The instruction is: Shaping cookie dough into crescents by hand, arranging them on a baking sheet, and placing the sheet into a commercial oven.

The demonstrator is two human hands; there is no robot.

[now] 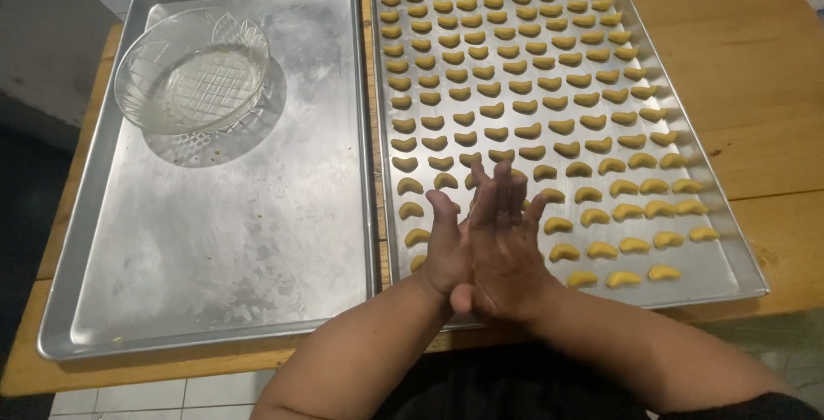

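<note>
Yellow dough crescents (pixel 515 66) fill the baking tray (pixel 730 253) on my right, laid out in slanting rows from the far edge down toward me. There are far too many for an exact count, well over a hundred, and the ones under my hands are hidden. I hold both hands above the near left part of this tray, pressed palm to palm. My right hand (pixel 506 240) lies on top with its fingers spread and straight; my left hand (pixel 444 244) sits under and beside it, fingers also stretched out. Neither hand grips anything that I can see (whether a bit of dough sits between the palms I cannot tell). The last rows of crescents on the near right stop short of the tray's front edge, leaving a bare strip of metal there.

Just beside this tray, edge against edge, lies a second baking tray (pixel 215 240) on my left, the same dull silver metal. One clear glass bowl (pixel 193 72) with a cut pattern stands in its far left corner; the rest of its surface shows smudges. Both trays rest on one wooden table (pixel 738 51), with pale floor tiles (pixel 163 390) beyond its edges.
</note>
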